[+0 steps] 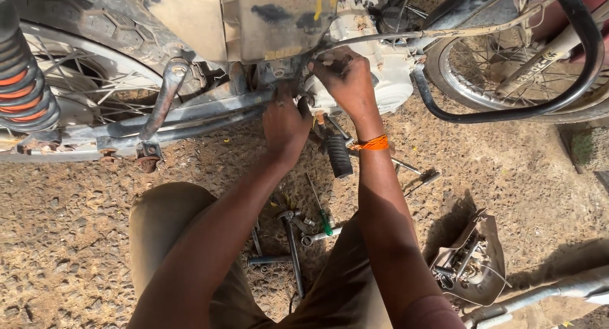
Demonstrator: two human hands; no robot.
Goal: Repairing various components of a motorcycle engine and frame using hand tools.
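Under the motorcycle engine point(380, 69), two hands work: left hand point(285, 123) with its grip pressed around the frame tube point(209, 110), right hand point(346, 75) pinching a bolt; several tools point(295, 240) lie on the ground

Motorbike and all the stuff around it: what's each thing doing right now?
Motorbike: standing on gravel, dusty.
Left hand: pressed on the frame under the engine.
Right hand: gripping a part by the engine.
Footpeg: sticking out, untouched.
Green-handled screwdriver: lying on the ground.
Wrenches: lying scattered on the ground.
Tray of small parts: on the ground, full.
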